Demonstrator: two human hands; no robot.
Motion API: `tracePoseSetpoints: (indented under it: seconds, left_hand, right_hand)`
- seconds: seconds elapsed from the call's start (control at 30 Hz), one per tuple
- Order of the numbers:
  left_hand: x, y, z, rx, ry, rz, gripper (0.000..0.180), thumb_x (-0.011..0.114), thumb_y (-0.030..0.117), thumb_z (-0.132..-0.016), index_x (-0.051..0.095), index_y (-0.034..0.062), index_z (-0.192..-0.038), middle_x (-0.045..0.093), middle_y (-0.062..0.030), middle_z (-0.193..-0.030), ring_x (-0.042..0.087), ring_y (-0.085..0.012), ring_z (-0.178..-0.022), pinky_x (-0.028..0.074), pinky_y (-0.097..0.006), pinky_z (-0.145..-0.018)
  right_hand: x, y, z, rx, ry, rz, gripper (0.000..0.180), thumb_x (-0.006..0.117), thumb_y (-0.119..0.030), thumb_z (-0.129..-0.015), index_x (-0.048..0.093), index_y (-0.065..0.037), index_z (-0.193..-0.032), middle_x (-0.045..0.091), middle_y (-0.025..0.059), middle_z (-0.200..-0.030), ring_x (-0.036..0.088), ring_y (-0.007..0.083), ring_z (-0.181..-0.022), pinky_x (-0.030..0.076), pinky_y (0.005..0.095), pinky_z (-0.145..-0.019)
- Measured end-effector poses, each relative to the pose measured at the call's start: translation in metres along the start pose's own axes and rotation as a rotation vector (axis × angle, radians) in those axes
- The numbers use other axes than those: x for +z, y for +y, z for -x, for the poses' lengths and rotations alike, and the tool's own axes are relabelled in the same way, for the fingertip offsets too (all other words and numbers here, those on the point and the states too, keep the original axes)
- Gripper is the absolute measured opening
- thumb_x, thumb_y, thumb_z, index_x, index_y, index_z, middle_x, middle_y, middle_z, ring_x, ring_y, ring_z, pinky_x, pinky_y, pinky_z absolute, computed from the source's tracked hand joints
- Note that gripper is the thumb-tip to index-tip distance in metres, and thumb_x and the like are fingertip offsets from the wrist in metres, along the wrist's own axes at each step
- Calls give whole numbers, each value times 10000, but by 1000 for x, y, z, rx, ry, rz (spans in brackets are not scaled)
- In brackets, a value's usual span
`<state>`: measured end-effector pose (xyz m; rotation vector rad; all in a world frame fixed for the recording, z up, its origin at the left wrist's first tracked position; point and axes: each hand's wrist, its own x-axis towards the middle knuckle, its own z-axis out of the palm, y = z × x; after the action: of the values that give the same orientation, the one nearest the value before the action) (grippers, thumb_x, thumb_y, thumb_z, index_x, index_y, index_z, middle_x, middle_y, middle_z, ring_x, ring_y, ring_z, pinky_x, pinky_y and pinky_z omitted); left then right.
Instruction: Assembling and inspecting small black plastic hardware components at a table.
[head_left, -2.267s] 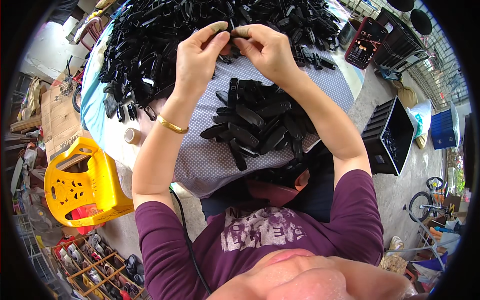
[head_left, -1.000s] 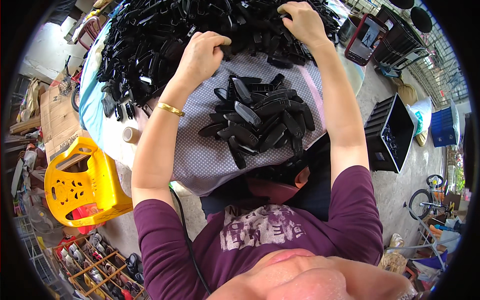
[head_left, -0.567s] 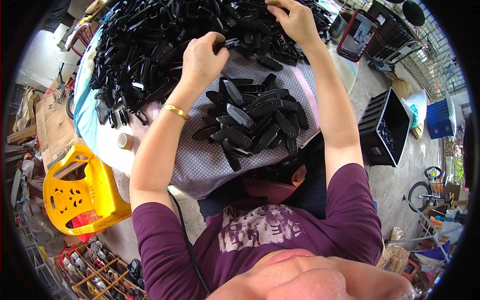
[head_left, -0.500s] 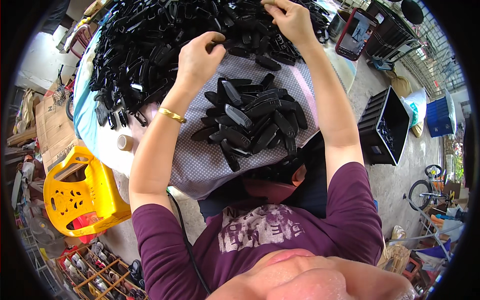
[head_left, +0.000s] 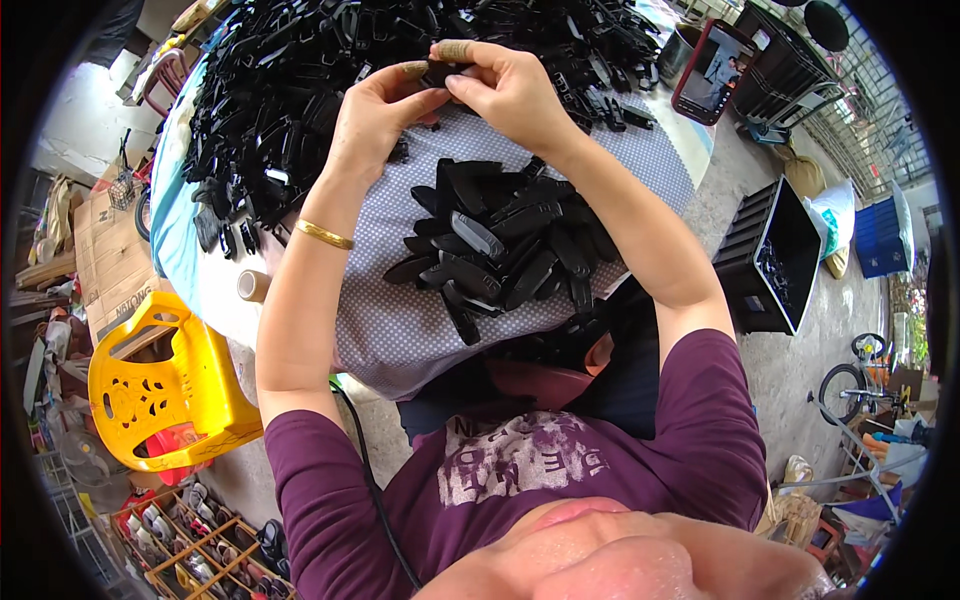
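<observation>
My left hand (head_left: 372, 115) and my right hand (head_left: 515, 95) meet over the table, fingertips pinching a small black plastic piece (head_left: 438, 72) between them. Its exact kind is mostly hidden by my fingers. Tan tape wraps some of my fingertips. Beyond and left of the hands spreads a large heap of black plastic clip-like parts (head_left: 285, 120). Closer to me, a smaller pile of oblong black plastic pieces (head_left: 505, 245) rests on a grey dotted cloth (head_left: 400, 325). Some of those pieces lie at the table's near edge, above my lap.
A roll of tape (head_left: 252, 286) stands on the table's left side. At the far right are a phone (head_left: 714, 72) and a metal cup (head_left: 678, 48). A black crate (head_left: 735, 260) with small parts sits on the floor at right; a yellow plastic chair (head_left: 150, 400) is at left.
My right hand has come back leftward from the far heap to meet my left hand. Both now grip the small black piece. My left hand has shifted slightly left.
</observation>
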<state>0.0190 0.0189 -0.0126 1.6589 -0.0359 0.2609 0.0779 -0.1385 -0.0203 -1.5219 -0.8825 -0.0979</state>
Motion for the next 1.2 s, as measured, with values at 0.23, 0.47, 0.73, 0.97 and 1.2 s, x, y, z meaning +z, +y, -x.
tracePoseSetpoints:
  seconds: [0.23, 0.47, 0.73, 0.97, 1.2]
  left_hand:
    - [-6, 1, -1, 40, 5, -46, 307, 630, 53, -823, 596, 4, -1123, 654, -69, -907, 603, -111, -813, 487, -216, -762]
    - [-1, 9, 5, 77, 18, -57, 298, 622, 37, -823, 597, -10, -1116, 655, -80, -945, 619, -124, -846, 494, -228, -804]
    - [-1, 6, 4, 123, 58, 301, 294, 633, 0, -804, 608, -11, -1097, 655, -83, -978, 617, -126, -871, 493, -223, -817]
    - [-6, 6, 2, 116, -97, 414, 262, 650, 46, -807, 631, 3, -1066, 651, -82, -1000, 604, -130, -904, 472, -229, -841]
    - [-3, 16, 9, 225, -84, 392, 232, 648, 81, -820, 645, 3, -1038, 654, -70, -984, 599, -118, -876, 458, -226, -830]
  right_hand:
    - [-14, -8, -2, -119, -34, 84, 313, 633, -12, -793, 609, -16, -1105, 651, 65, -1021, 616, 123, -914, 492, 239, -814]
    - [-8, -5, 1, -90, -38, 60, 309, 651, -31, -790, 613, -21, -1097, 651, 61, -1025, 617, 119, -900, 496, 234, -792]
    - [0, -12, 2, -250, 82, 361, 301, 696, -103, -778, 625, -14, -1057, 648, 24, -901, 593, 85, -805, 469, 206, -680]
    - [-13, -16, 0, 99, -224, 45, 282, 721, -181, -770, 662, -5, -983, 565, -49, -672, 471, 23, -611, 384, 182, -548]
    - [-4, -25, 9, -76, -112, 173, 233, 724, -163, -766, 672, 0, -924, 555, -51, -652, 453, 16, -603, 367, 178, -513]
